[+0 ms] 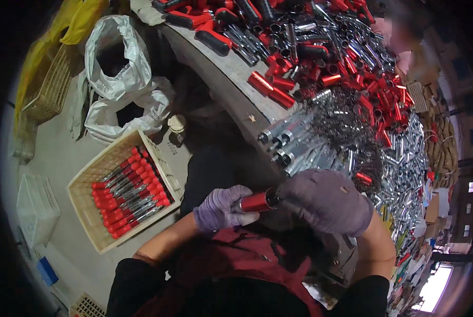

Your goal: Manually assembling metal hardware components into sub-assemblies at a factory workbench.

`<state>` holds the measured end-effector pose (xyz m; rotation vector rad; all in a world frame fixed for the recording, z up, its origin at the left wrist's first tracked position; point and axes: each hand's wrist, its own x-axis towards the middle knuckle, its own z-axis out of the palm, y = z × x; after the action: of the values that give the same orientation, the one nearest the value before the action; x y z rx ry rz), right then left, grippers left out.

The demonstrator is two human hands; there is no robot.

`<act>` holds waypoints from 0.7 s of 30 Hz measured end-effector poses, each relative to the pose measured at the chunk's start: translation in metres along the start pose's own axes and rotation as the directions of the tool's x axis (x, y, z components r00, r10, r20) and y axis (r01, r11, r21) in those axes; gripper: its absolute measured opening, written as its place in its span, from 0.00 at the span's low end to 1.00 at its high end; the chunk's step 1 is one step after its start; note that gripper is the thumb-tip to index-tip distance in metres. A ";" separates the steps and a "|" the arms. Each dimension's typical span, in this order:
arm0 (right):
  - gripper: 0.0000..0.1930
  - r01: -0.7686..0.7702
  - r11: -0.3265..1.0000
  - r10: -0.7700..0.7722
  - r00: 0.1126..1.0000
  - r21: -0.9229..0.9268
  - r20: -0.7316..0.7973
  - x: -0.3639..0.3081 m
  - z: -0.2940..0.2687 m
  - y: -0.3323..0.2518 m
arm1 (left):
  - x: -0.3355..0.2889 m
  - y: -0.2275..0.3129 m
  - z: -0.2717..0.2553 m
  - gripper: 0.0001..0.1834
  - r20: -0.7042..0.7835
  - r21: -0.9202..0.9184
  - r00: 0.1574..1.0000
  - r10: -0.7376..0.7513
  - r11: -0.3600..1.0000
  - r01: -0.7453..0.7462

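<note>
My left hand (pixel 219 208), in a greyish-purple glove, is wrapped round a short red metal tube (pixel 256 202) in front of my body. The tube lies roughly level, its dark open end facing right. At that end is my right hand (pixel 329 202), gloved too, its fingers curled together. A small dark piece shows between the fingertips and the tube mouth, too hidden to name. Just beyond the hands, silver rods (pixel 292 140) with dark ends lie bundled on the table, beside a tangle of thin dark metal parts (pixel 337 119).
Red tubes (pixel 272 90), chrome tubes and red-black handles (pixel 213 39) are heaped on the table (pixel 204 61). Silver parts (pixel 405 164) pile up at right. A cream crate (pixel 91 224) of red-and-silver tools stands at left, below white sacks (pixel 112 87). Another crate (pixel 38 206) is farther left.
</note>
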<state>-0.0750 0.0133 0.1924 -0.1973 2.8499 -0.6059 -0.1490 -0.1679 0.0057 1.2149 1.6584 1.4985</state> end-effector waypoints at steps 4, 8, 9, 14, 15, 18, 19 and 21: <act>0.09 0.034 0.999 -0.033 0.989 -0.003 0.146 0.048 -0.018 -0.007 | 0.011 -0.015 -0.028 0.26 -0.011 0.108 0.984 0.176 0.979 -0.174; 0.09 -0.081 0.988 0.061 0.986 0.130 0.155 0.090 -0.015 0.000 | 0.016 -0.034 -0.035 0.26 -0.249 0.154 0.964 0.095 0.986 -0.057; 0.09 -0.074 0.989 0.052 0.985 0.129 0.165 0.101 -0.018 0.002 | 0.017 -0.035 -0.042 0.27 -0.254 0.124 0.965 0.059 0.992 -0.027; 0.14 0.260 0.966 -0.259 0.965 -0.004 0.032 0.203 -0.046 0.055 | 0.027 -0.028 -0.068 0.28 -0.309 0.000 0.949 -0.066 0.998 0.069; 0.15 0.054 0.994 -0.064 0.991 -0.091 -0.114 0.243 -0.047 0.059 | 0.029 -0.029 -0.072 0.28 -0.334 -0.051 0.938 -0.093 0.995 0.080; 0.18 -0.272 0.889 0.194 0.953 -0.370 -0.234 0.335 -0.032 0.091 | 0.030 -0.028 -0.079 0.26 -0.350 -0.026 0.931 -0.102 0.995 0.099; 0.20 -0.310 0.852 0.231 0.946 -0.422 -0.228 0.358 -0.019 0.110 | 0.024 -0.033 -0.077 0.26 -0.300 -0.066 0.933 -0.197 0.980 0.186; 0.25 -0.359 0.846 0.278 0.928 -0.394 -0.249 0.367 0.001 0.113 | 0.016 -0.030 -0.073 0.27 -0.318 -0.169 0.920 -0.228 0.969 0.181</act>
<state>-0.4392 0.0505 0.0757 0.2815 3.0546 0.0928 -0.2270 -0.1837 -0.0073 0.7144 1.7994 1.7215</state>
